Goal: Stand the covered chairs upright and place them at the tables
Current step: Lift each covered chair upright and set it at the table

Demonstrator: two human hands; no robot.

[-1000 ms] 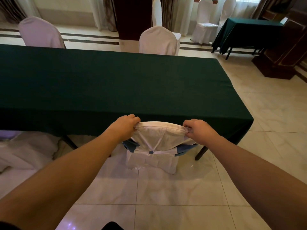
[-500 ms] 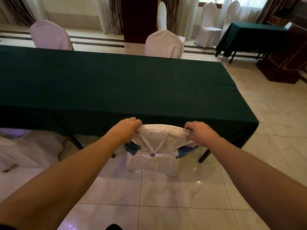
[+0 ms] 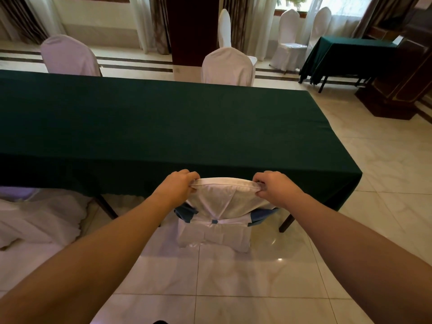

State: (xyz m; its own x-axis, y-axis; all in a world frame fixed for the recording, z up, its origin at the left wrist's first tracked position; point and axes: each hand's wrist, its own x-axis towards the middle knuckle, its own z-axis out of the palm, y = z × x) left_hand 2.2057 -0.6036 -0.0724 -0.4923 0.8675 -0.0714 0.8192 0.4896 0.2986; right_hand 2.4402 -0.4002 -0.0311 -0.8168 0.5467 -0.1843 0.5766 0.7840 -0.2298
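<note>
Chair (image 3: 224, 206) in a smooth white cover stays upright against the green-clothed table (image 3: 163, 127), unchanged; left hand (image 3: 177, 188) and right hand (image 3: 275, 188) still pinch its rounded top corners.

Upright white-covered chair (image 3: 222, 202) with blue sash (tied behind), top corners gripped by left hand (image 3: 176, 187) and right hand (image 3: 277, 188), backrest against near edge of long green-clothed table (image 3: 152, 122). Two covered chairs (image 3: 226, 66) opposite. Crumpled white cloth (image 3: 39, 218) on floor, left.
</note>
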